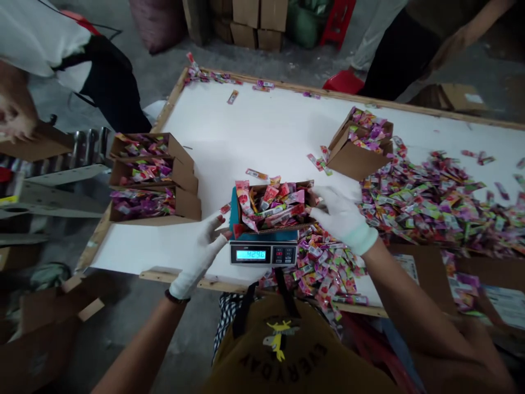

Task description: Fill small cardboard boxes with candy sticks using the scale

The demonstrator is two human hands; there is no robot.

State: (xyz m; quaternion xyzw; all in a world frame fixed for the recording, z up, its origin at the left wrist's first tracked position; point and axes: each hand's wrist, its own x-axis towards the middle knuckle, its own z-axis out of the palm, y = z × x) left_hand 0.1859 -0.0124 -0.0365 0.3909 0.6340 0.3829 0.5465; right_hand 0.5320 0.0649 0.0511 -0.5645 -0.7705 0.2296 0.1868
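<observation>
A small cardboard box [305, 225] filled with colourful candy packets [273, 203] sits on a digital scale [263, 253] with a lit blue display. My left hand [203, 246], in a white fingerless-tipped glove, is open just left of the scale, fingers apart. A small packet [225, 208] shows by its fingertips; I cannot tell whether they touch it. At the box's right end is my right hand [342, 216], also gloved, with thumb and fingers apart against the cardboard edge. A loose packet [257, 173] lies behind the box.
Filled boxes [186, 202] stand in a row at left; more filled boxes [356, 158] stand back right. A large packet heap [426, 202] spreads rightward. A wooden rim [344, 97] edges the white table [254, 126]. Co-workers stand at the far left and back right.
</observation>
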